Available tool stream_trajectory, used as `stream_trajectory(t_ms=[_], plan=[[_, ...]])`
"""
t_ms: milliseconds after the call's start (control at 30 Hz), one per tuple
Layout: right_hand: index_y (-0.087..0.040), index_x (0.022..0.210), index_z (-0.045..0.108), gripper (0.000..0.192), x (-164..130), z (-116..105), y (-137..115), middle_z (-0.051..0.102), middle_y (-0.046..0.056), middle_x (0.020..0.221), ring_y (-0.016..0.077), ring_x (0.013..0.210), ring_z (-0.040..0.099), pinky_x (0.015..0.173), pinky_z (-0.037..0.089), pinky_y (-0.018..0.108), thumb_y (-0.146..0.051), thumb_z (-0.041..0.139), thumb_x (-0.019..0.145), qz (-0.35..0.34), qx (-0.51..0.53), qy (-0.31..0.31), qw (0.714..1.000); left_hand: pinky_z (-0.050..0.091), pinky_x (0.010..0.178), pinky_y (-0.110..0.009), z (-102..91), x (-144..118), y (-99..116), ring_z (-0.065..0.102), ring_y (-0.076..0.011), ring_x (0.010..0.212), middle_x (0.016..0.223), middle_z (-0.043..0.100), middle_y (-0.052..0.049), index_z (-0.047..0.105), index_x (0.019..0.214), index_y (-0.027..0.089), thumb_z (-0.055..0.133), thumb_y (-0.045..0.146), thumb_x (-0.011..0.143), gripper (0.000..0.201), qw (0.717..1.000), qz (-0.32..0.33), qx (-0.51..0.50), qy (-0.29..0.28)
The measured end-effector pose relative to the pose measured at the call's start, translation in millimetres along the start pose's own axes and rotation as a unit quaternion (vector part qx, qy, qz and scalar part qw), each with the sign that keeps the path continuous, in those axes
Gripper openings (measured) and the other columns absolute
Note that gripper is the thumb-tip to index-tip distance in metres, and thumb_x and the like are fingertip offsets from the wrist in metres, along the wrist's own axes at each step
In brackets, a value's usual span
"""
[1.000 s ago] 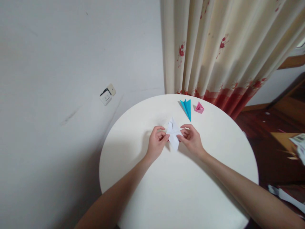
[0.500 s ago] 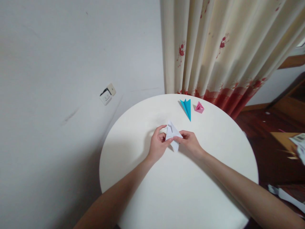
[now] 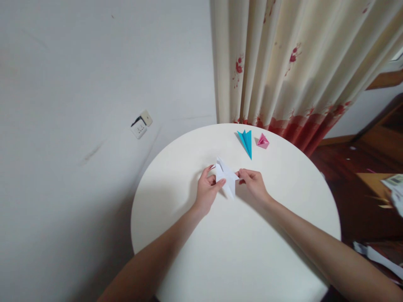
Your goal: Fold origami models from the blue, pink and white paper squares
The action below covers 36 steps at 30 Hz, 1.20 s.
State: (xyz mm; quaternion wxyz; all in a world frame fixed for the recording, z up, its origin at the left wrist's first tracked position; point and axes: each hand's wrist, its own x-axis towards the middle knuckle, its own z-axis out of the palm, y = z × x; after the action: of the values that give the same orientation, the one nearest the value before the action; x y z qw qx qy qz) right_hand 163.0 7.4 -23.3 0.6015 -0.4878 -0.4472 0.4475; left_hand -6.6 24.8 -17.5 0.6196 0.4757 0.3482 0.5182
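Note:
A folded piece of white paper (image 3: 227, 181) with pointed corners is held just above the round white table (image 3: 170, 176). My left hand (image 3: 208, 188) grips its left side, the thumb lying across the front and the other fingers behind or beside it. At the paper's right corner, my right hand (image 3: 252, 182) pinches the tip between thumb and fingers. Behind the paper, a blue paper plane (image 3: 247, 143) lies on the table. Beside it on the right is a small pink folded paper piece (image 3: 262, 141).
Beyond the table's far edge hangs a cream and red curtain (image 3: 270, 63). A wall with a socket (image 3: 139, 128) rises at the left. On the dark floor to the right are a cardboard piece (image 3: 374, 184) and papers (image 3: 395, 186).
My right hand has shifted slightly outward, from the paper's front to its right corner. The white paper has turned a little, and my left thumb stays on it.

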Motion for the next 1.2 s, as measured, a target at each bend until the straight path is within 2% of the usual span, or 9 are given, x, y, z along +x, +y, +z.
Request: stream_trajectory(t_ms=[100, 233, 333, 567, 733, 867, 1000, 1100, 1200], plan=[[-0.014, 0.080, 0.075, 0.047, -1, 0, 0, 0.070, 0.009, 0.079, 0.0180, 0.070, 0.059, 0.058, 0.043, 0.027, -0.058, 0.060, 0.080, 0.031, 0.011, -0.019, 0.999, 0.049, 0.075, -0.025, -0.7, 1, 2, 0.068, -0.0159, 0.079, 0.084, 0.073, -0.002, 0.042, 0.129, 0.019, 0.081, 0.023, 0.068, 0.072, 1.000, -0.003, -0.001, 0.006], [-0.013, 0.072, 0.073, 0.033, -9, 10, -2, 0.064, 0.002, 0.063, 0.0140, 0.058, 0.052, 0.054, 0.040, 0.025, -0.046, 0.075, 0.069, 0.036, -0.025, -0.044, 0.998, 0.048, 0.071, -0.024, -1.5, 0, 1, 0.066, -0.0148, 0.072, 0.077, 0.071, -0.001, 0.042, 0.131, 0.018, 0.080, 0.026, 0.070, 0.072, 1.000, -0.002, 0.021, -0.018], [-0.013, 0.068, 0.072, 0.028, -11, 13, -4, 0.063, 0.001, 0.061, 0.0130, 0.056, 0.050, 0.052, 0.037, 0.025, -0.041, 0.075, 0.068, 0.039, -0.015, -0.033, 0.999, 0.048, 0.068, -0.023, -2.4, 0, 1, 0.065, -0.0141, 0.067, 0.070, 0.069, 0.001, 0.044, 0.131, 0.018, 0.077, 0.030, 0.074, 0.067, 0.998, 0.012, 0.057, -0.026], [-0.014, 0.078, 0.076, 0.027, -6, 4, -6, 0.069, 0.003, 0.072, 0.0146, 0.062, 0.055, 0.060, 0.042, 0.027, -0.039, 0.073, 0.071, 0.032, 0.024, -0.033, 0.999, 0.053, 0.079, -0.034, -2.5, 3, 3, 0.068, -0.0186, 0.076, 0.078, 0.071, -0.003, 0.044, 0.131, 0.018, 0.064, 0.038, 0.086, 0.053, 0.995, 0.053, 0.076, -0.021], [-0.015, 0.076, 0.075, 0.026, -5, 3, -5, 0.066, 0.001, 0.067, 0.0146, 0.061, 0.054, 0.058, 0.041, 0.027, -0.042, 0.074, 0.072, -0.024, -0.015, -0.031, 0.999, 0.051, 0.083, -0.029, -4.8, 5, -1, 0.067, -0.0176, 0.089, 0.097, 0.071, -0.006, 0.047, 0.124, 0.021, 0.067, 0.031, 0.085, 0.045, 0.990, 0.073, 0.089, -0.084], [-0.016, 0.073, 0.073, 0.023, -8, 3, -2, 0.065, 0.004, 0.071, 0.0161, 0.066, 0.055, 0.058, 0.040, 0.027, -0.038, 0.071, 0.079, -0.125, -0.106, -0.028, 0.986, 0.049, 0.087, -0.029, -7.0, 8, -8, 0.065, -0.0196, 0.100, 0.111, 0.068, -0.010, 0.057, 0.112, 0.017, 0.071, 0.029, 0.081, 0.036, 0.988, 0.073, 0.094, -0.096], [-0.017, 0.076, 0.071, 0.021, -10, 2, -3, 0.064, 0.005, 0.075, 0.0167, 0.070, 0.056, 0.062, 0.043, 0.028, -0.034, 0.064, 0.087, -0.203, -0.176, -0.036, 0.962, 0.050, 0.088, -0.031, -9.4, 11, -13, 0.065, -0.0202, 0.097, 0.107, 0.070, -0.010, 0.065, 0.110, 0.015, 0.075, 0.029, 0.077, 0.037, 0.992, 0.045, 0.082, -0.083], [-0.018, 0.081, 0.070, 0.018, -13, 1, -5, 0.065, 0.005, 0.078, 0.0172, 0.071, 0.058, 0.066, 0.045, 0.029, -0.032, 0.061, 0.089, -0.226, -0.196, -0.042, 0.953, 0.049, 0.087, -0.032, -10.7, 12, -13, 0.066, -0.0205, 0.092, 0.099, 0.072, -0.009, 0.071, 0.099, 0.014, 0.077, 0.029, 0.073, 0.031, 0.993, 0.026, 0.092, -0.070], [-0.019, 0.083, 0.068, 0.013, -15, 1, -8, 0.067, 0.004, 0.078, 0.0172, 0.070, 0.058, 0.067, 0.046, 0.029, -0.032, 0.065, 0.086, -0.238, -0.205, -0.019, 0.949, 0.049, 0.084, -0.030, -9.7, 12, -9, 0.065, -0.0197, 0.088, 0.091, 0.072, -0.008, 0.075, 0.091, 0.014, 0.079, 0.029, 0.071, 0.025, 0.993, 0.022, 0.104, -0.051]])
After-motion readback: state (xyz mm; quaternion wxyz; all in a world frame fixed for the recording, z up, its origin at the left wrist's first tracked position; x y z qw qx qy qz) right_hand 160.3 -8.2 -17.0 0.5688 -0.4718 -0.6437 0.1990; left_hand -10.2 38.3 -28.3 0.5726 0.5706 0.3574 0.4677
